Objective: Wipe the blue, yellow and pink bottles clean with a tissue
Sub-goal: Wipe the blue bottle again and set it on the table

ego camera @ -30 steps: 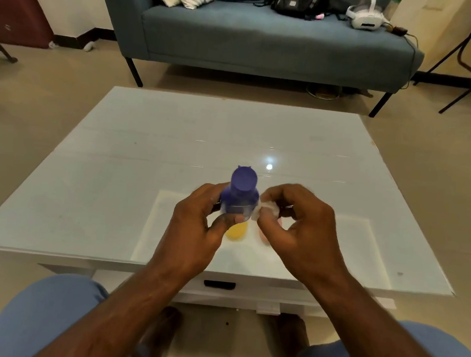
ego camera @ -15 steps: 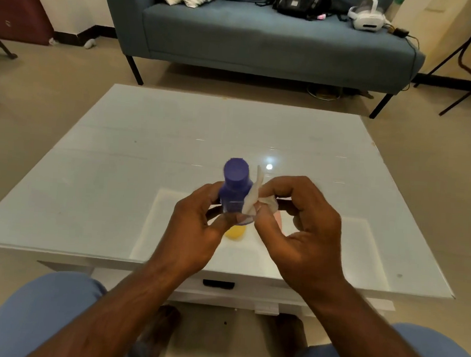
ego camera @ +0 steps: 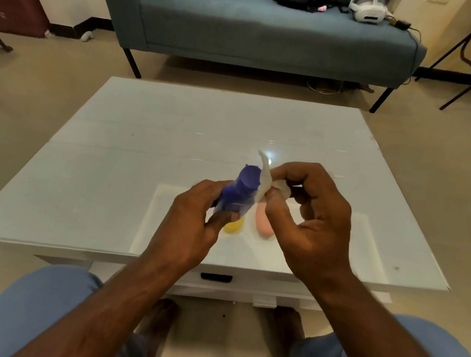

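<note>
Gripping the blue bottle in our left hand, we pinched the tissue with our right hand; turning the bottle would reach every side.

Above the table, one bottle lies left of the tissue, two bottles under them.

Table is wide open ahead and left of the hands — only stuff in the way is the yellow bottle and pink bottle lying right under them.
</note>
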Motion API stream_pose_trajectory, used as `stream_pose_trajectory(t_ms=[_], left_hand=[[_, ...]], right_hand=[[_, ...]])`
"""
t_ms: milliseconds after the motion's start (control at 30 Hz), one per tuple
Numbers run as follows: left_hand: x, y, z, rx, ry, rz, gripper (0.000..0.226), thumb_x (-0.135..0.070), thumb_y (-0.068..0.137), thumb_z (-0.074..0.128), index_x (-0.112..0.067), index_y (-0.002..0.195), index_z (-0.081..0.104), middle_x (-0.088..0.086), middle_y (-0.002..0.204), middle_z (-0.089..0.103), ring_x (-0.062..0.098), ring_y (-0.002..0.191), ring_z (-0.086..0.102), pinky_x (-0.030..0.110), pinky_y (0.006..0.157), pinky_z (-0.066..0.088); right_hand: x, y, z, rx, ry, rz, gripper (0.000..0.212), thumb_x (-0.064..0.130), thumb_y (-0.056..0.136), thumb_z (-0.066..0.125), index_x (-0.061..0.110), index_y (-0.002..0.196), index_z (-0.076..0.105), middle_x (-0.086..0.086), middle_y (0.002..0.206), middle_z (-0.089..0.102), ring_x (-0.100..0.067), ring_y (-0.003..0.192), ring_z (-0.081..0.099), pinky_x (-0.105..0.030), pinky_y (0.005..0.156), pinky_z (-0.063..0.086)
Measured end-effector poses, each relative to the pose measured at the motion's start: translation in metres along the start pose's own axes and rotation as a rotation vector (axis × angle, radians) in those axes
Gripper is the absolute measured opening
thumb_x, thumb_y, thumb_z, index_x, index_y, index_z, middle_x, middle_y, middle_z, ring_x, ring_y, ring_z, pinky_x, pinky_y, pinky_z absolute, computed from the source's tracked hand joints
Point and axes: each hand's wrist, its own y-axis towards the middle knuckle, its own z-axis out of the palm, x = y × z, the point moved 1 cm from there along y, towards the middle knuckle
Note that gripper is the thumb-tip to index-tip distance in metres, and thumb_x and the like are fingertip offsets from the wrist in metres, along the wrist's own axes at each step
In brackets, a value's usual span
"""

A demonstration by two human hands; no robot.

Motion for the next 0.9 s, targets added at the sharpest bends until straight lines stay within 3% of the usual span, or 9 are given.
stream_pose_trajectory(t_ms=[167, 267, 367, 467, 533, 600, 733, 900], left_hand=[[-0.012, -0.002, -0.002, 0.007, -0.139, -0.063, 0.051, -0.050, 0.080, 0.062, -0.037, 0.128, 0.054, -0.022, 0.118, 0.061, -0.002, 0.099, 0.063, 0.011, 0.085, 0.046], [-0.015, -0.004, 0.003, 0.124, -0.125, -0.085, 0.054, -0.058, 0.078, 0.059, -0.038, 0.128, 0.054, -0.023, 0.114, 0.065, -0.002, 0.098, 0.065, 0.010, 0.081, 0.049], [-0.016, -0.009, 0.009, 0.192, -0.155, -0.035, 0.046, -0.059, 0.082, 0.059, -0.038, 0.123, 0.057, -0.023, 0.108, 0.068, 0.000, 0.098, 0.067, 0.013, 0.078, 0.056], [-0.015, -0.009, 0.007, 0.097, -0.307, -0.079, 0.047, -0.057, 0.084, 0.054, -0.030, 0.122, 0.062, -0.012, 0.107, 0.072, 0.009, 0.098, 0.071, 0.022, 0.078, 0.061], [-0.013, -0.006, 0.003, 0.022, -0.373, -0.160, 0.047, -0.057, 0.082, 0.052, -0.032, 0.121, 0.060, -0.013, 0.108, 0.071, 0.006, 0.096, 0.071, 0.018, 0.074, 0.060], [-0.014, -0.006, 0.000, 0.057, -0.387, -0.174, 0.043, -0.057, 0.082, 0.051, -0.036, 0.119, 0.059, -0.015, 0.107, 0.071, 0.003, 0.096, 0.071, 0.016, 0.073, 0.059], [-0.022, -0.010, 0.006, 0.150, -0.429, -0.133, 0.038, -0.053, 0.085, 0.053, -0.033, 0.115, 0.064, -0.013, 0.103, 0.074, 0.009, 0.097, 0.073, 0.021, 0.076, 0.060], [-0.012, 0.003, -0.003, -0.064, -0.616, -0.364, 0.039, -0.053, 0.083, 0.056, -0.026, 0.108, 0.069, -0.002, 0.097, 0.078, 0.020, 0.092, 0.075, 0.034, 0.080, 0.062]], right_hand=[[-0.017, -0.003, 0.006, 0.101, -0.045, 0.187, 0.014, 0.024, 0.095, 0.066, 0.027, 0.109, 0.066, 0.019, 0.100, 0.068, -0.008, 0.096, 0.067, -0.012, 0.077, 0.056], [-0.011, -0.002, 0.002, 0.010, -0.005, 0.097, 0.019, 0.019, 0.096, 0.069, 0.015, 0.114, 0.067, 0.009, 0.106, 0.070, -0.011, 0.099, 0.069, -0.014, 0.082, 0.057], [-0.009, 0.001, 0.002, -0.009, -0.065, 0.014, 0.019, 0.015, 0.094, 0.071, 0.017, 0.112, 0.065, 0.008, 0.108, 0.068, -0.009, 0.099, 0.068, -0.015, 0.082, 0.055], [-0.018, 0.000, 0.004, 0.090, -0.090, 0.123, 0.020, 0.028, 0.091, 0.072, 0.024, 0.109, 0.063, 0.020, 0.102, 0.064, -0.001, 0.095, 0.067, -0.008, 0.078, 0.054], [-0.022, -0.003, 0.005, 0.191, -0.060, 0.185, 0.025, 0.038, 0.089, 0.072, 0.029, 0.108, 0.060, 0.028, 0.101, 0.060, 0.007, 0.097, 0.066, -0.003, 0.078, 0.052], [-0.022, -0.005, 0.006, 0.194, -0.071, 0.155, 0.027, 0.040, 0.089, 0.073, 0.028, 0.109, 0.060, 0.029, 0.102, 0.060, 0.010, 0.098, 0.065, -0.002, 0.080, 0.051], [-0.022, 0.000, 0.003, 0.044, -0.053, 0.187, 0.023, 0.033, 0.095, 0.069, 0.020, 0.112, 0.064, 0.015, 0.105, 0.065, 0.001, 0.099, 0.068, -0.006, 0.078, 0.053], [-0.013, -0.015, 0.015, 0.328, -0.016, 0.221, 0.022, 0.037, 0.092, 0.073, 0.022, 0.108, 0.067, 0.012, 0.103, 0.068, -0.014, 0.100, 0.069, -0.019, 0.079, 0.061]])
